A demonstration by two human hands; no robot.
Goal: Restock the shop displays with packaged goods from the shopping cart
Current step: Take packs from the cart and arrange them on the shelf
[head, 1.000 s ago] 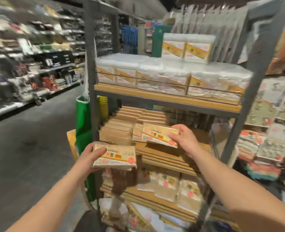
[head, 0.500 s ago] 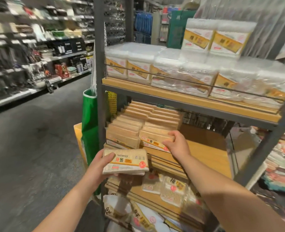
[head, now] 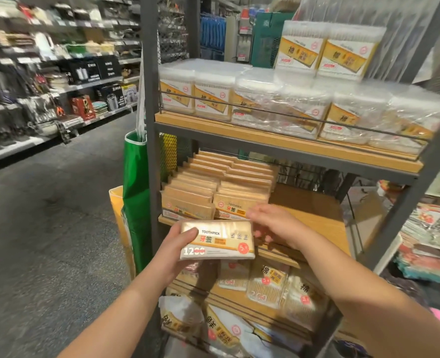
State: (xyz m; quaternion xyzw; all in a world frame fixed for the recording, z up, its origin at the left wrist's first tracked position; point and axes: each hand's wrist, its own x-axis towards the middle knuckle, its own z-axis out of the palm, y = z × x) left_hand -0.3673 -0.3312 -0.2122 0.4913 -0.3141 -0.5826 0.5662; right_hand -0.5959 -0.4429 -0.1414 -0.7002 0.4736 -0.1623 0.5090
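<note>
Fingers of the left hand [head: 172, 248] clasp a flat tan toothpick packet [head: 216, 240] at its left end, before the front edge of the wooden middle shelf [head: 314, 218]. Right hand [head: 278, 226], loosely spread and holding nothing, touches its right end.

left hand [head: 173, 250]: forearm reaching forward, thumb on top, fingers curled underneath in a grip | right hand [head: 275, 226]: arm stretched forward, palm down, fingers spread loose, gripping nothing
</note>
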